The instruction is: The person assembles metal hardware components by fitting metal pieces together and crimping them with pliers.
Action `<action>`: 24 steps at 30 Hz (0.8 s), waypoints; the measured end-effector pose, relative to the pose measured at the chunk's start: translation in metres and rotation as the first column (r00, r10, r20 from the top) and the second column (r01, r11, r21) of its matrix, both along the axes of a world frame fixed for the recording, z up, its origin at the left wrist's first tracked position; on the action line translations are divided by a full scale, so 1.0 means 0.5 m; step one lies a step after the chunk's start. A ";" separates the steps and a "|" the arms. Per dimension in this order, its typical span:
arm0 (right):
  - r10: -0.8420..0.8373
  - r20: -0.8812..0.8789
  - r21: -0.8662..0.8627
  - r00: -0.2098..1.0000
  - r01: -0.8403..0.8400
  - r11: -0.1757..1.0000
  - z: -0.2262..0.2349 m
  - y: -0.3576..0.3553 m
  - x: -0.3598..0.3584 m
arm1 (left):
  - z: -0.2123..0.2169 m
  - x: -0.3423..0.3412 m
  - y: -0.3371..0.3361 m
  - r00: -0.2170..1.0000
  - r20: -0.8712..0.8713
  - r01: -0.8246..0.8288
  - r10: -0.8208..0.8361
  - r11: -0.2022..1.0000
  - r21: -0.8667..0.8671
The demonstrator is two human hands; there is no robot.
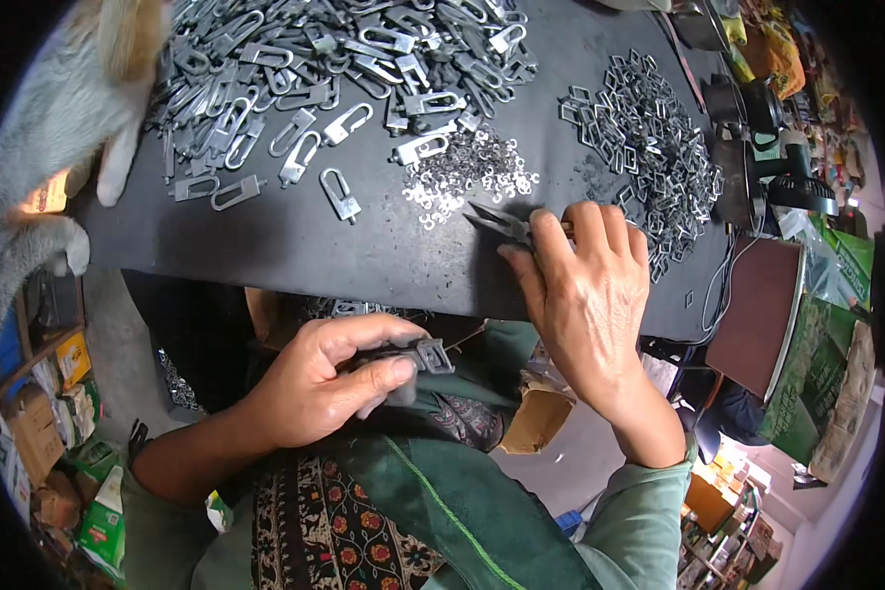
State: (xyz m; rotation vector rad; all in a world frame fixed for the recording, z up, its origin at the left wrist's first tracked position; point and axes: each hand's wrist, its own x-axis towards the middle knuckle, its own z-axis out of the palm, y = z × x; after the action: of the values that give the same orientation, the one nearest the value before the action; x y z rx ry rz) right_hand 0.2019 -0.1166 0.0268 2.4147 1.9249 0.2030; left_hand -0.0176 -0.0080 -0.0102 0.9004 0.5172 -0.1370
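My left hand [315,388] is closed on a dark metal buckle-like piece [433,356], held in front of the table's near edge. A square frame shows at its end, past my thumb; my fingers hide much of the rest. My right hand [595,285] grips a pair of pliers [501,224] over the table, tips pointing left. Those tips lie at the near side of a small heap of tiny C-shaped metal clips [477,167]. Beyond it is a big pile of metal loop pieces with short stems [364,59]. One loop piece [340,195] lies apart nearer me.
Thin square metal frames [649,138] are heaped on the right of the dark table [295,246]. A grey and white cat [59,128] is at the left edge, a paw on the table. A small black fan [801,182] and a cable stand far right.
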 end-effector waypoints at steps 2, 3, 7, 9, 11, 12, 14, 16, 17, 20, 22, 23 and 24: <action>0.012 0.036 -0.003 0.999 -0.012 1.000 -0.001 0.007 -0.002 | 0.001 0.003 0.001 0.999 0.026 -0.020 0.019 0.999 0.050; 0.010 0.040 -0.016 0.999 -0.010 1.000 0.001 0.010 -0.004 | 0.005 0.005 0.003 0.999 0.047 -0.030 0.026 0.996 0.087; 0.013 0.054 -0.041 0.998 -0.011 0.999 0.003 0.017 -0.008 | -0.012 0.003 -0.004 0.989 0.119 -0.104 0.084 0.978 0.181; 0.009 0.049 -0.057 0.999 -0.006 0.998 0.004 0.018 -0.012 | -0.016 0.001 -0.008 0.986 0.133 -0.132 0.103 0.965 0.227; 0.003 0.042 -0.072 0.999 0.000 0.997 0.008 0.019 -0.013 | -0.014 0.002 -0.007 0.982 0.146 -0.157 0.121 0.949 0.275; 0.001 0.040 -0.082 0.999 0.003 0.997 0.011 0.020 -0.013 | -0.012 0.003 -0.003 0.981 0.160 -0.157 0.107 0.928 0.338; 0.000 0.034 -0.089 0.999 0.003 0.996 0.013 0.021 -0.013 | -0.005 0.006 0.000 0.981 0.169 -0.155 0.093 0.902 0.402; 0.030 0.062 -0.073 0.998 -0.025 0.997 0.015 0.023 -0.010 | 0.001 0.012 0.001 0.983 0.144 -0.160 0.114 0.916 0.367; 0.028 0.061 -0.069 0.998 -0.024 0.997 0.016 0.023 -0.011 | 0.005 0.014 0.002 0.983 0.144 -0.159 0.113 0.915 0.370; 0.025 0.058 -0.089 0.998 -0.019 0.996 0.014 0.030 -0.012 | 0.004 0.014 0.006 0.990 0.114 -0.121 0.089 0.938 0.326; 0.047 0.052 -0.059 0.998 -0.044 0.997 0.013 0.029 -0.009 | -0.001 0.014 0.000 0.987 0.138 -0.129 0.085 0.926 0.356; 0.045 0.051 -0.058 0.998 -0.042 0.997 0.017 0.027 -0.007 | -0.002 0.014 -0.002 0.987 0.138 -0.127 0.083 0.926 0.357; 0.045 0.031 -0.084 0.998 -0.042 0.996 0.025 0.025 -0.003 | -0.003 0.013 -0.003 0.985 0.155 -0.133 0.079 0.917 0.376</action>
State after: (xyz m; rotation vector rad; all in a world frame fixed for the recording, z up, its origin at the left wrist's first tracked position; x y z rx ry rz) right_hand 0.2003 -0.1039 0.0393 2.3039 1.9330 0.1599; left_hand -0.0109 -0.0094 -0.0117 1.2543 0.4710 0.1319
